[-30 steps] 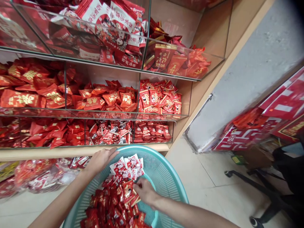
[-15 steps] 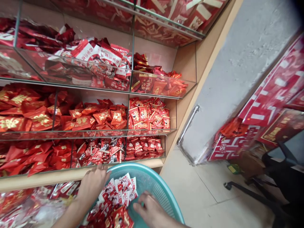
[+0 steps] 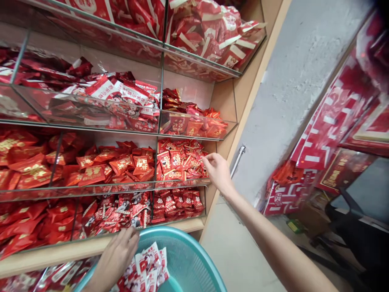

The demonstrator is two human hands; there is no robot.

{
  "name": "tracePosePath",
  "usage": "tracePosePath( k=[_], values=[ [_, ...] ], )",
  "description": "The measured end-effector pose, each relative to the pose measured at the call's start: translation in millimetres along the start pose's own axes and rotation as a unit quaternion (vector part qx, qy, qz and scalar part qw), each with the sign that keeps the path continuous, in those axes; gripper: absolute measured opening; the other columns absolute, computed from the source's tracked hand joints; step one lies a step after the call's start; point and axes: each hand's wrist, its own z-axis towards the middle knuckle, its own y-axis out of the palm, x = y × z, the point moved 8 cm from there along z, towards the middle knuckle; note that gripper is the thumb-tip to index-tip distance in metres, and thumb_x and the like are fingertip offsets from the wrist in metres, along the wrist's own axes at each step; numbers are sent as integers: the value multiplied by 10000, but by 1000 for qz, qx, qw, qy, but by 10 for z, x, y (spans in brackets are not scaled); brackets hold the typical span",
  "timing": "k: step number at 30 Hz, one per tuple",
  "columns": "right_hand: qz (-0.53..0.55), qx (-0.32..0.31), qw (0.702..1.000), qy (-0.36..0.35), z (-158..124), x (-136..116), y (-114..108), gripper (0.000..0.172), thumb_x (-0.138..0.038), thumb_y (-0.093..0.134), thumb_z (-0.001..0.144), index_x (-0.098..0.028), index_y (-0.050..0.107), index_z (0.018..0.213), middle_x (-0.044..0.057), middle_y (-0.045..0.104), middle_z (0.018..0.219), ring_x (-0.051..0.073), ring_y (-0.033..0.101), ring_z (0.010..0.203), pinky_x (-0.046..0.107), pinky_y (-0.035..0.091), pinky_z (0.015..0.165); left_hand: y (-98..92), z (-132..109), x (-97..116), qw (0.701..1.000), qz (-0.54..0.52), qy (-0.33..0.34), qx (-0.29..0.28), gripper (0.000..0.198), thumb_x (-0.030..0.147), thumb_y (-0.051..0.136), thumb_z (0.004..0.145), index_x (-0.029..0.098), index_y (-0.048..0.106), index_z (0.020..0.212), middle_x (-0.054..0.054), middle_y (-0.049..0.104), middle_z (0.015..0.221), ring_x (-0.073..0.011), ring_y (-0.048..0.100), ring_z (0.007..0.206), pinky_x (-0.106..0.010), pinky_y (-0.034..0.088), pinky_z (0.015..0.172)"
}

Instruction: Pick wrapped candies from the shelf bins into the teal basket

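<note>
My left hand (image 3: 119, 252) is curled at the near-left rim of a teal plastic basket (image 3: 199, 255), close to the wooden shelf edge. Inside the basket lie small white-and-red packets (image 3: 152, 263); part of the contents is cut off by the frame. My right hand (image 3: 218, 172) is stretched out to the right end of a shelf, beside a compartment of small red packets (image 3: 176, 160). Its fingertips are bent together at the clear front panel. Whatever is between them, if anything, is hidden.
Clear-fronted shelf compartments hold red packets (image 3: 121, 164) in several rows. Below the right hand sits another compartment of red packets (image 3: 178, 205). A grey wall (image 3: 291, 73) stands to the right, with red-and-white packs (image 3: 322, 142) and a black chair (image 3: 349, 227) beyond it.
My right hand has left the basket and moved up and right to the shelf compartment. The left hand stays at the basket rim. The view has tilted upward.
</note>
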Motion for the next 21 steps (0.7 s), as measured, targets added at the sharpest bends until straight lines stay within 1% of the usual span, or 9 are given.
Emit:
tracePosePath(
  k=[2,4,5,7,9,14,16,18,21],
  values=[
    [44,-13,993,107,118,217,142,269,-371,532,798,-164,575,631,13,596,608,107,483,529,227,368,531,6,-53,8,999,21,6,25,219,189,468,839,188,651,960,-71,604,1013,-202,544,903,-341,407,813],
    [101,-46,974,199,130,371,317,310,-420,546,767,-164,552,591,-10,564,517,77,398,417,210,313,437,51,-90,-8,999,26,-1,19,221,191,474,835,198,650,968,-68,606,1014,-205,537,908,-344,402,807],
    [126,-60,964,227,120,408,391,328,-450,557,748,-164,548,588,-18,554,489,66,361,381,204,286,405,79,-103,-19,1000,26,-7,11,223,193,474,836,202,648,976,-68,606,1018,-207,533,911,-346,400,804],
    [152,-71,954,250,104,424,484,371,-510,580,711,-164,544,582,-22,543,456,57,338,348,199,261,373,113,-121,-30,1000,25,-12,6,228,200,474,839,204,642,992,-74,600,1048,-216,525,936,-356,395,815],
    [149,-61,954,252,106,414,511,405,-549,594,684,-167,536,563,-19,537,433,60,359,344,198,269,368,120,-123,-31,1000,22,-13,6,231,199,474,840,201,635,1006,-78,592,1067,-218,519,948,-362,392,828],
    [143,-35,952,270,121,383,537,403,-538,632,667,-174,517,540,-52,470,383,53,344,323,189,251,344,28,-89,13,1000,24,2,16,197,174,492,823,175,645,947,-80,599,1001,-212,525,906,-339,402,788],
    [174,-54,935,303,96,366,589,390,-510,633,695,-167,522,547,-60,440,368,44,315,302,184,217,315,4,-80,21,1000,24,4,9,205,163,487,821,175,645,952,-77,601,986,-204,529,880,-328,404,764],
    [221,-83,910,342,58,337,655,364,-453,627,738,-154,528,555,-61,426,363,33,284,284,174,171,289,2,-76,18,1000,19,1,-1,218,163,475,826,179,642,965,-71,602,978,-196,531,865,-322,404,758],
    [271,-96,886,364,49,283,690,321,-348,629,768,-150,504,549,-69,414,366,15,247,271,157,114,269,22,-70,7,1000,12,-9,-18,231,176,455,841,188,639,979,-73,601,1010,-204,531,899,-331,403,785]
  ],
)
